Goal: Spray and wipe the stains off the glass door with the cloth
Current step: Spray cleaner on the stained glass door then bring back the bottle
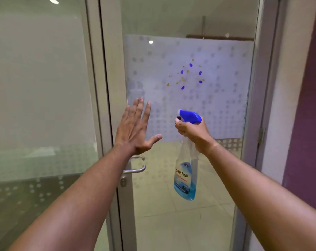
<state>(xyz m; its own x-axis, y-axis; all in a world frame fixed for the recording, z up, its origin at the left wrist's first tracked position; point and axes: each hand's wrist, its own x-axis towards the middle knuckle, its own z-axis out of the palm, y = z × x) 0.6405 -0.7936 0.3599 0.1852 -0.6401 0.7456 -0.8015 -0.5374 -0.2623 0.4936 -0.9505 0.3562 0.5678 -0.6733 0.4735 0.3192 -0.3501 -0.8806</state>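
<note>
The glass door (217,178) stands straight ahead, with a frosted dotted band across its middle. Blue and yellow stains (187,75) cluster on that band, above my hands. My right hand (193,132) grips the neck of a clear spray bottle (186,176) with a blue trigger head and blue liquid; its nozzle points left and up toward the glass, a finger on the trigger. My left hand (137,129) is raised flat, fingers spread, against or just before the door's left part, holding nothing. No cloth is in view.
A metal lever handle (135,170) with a keyhole below sits on the door's grey frame (113,87), just under my left hand. A fixed glass panel (41,105) fills the left. A purple wall (305,105) and a hinge bound the right.
</note>
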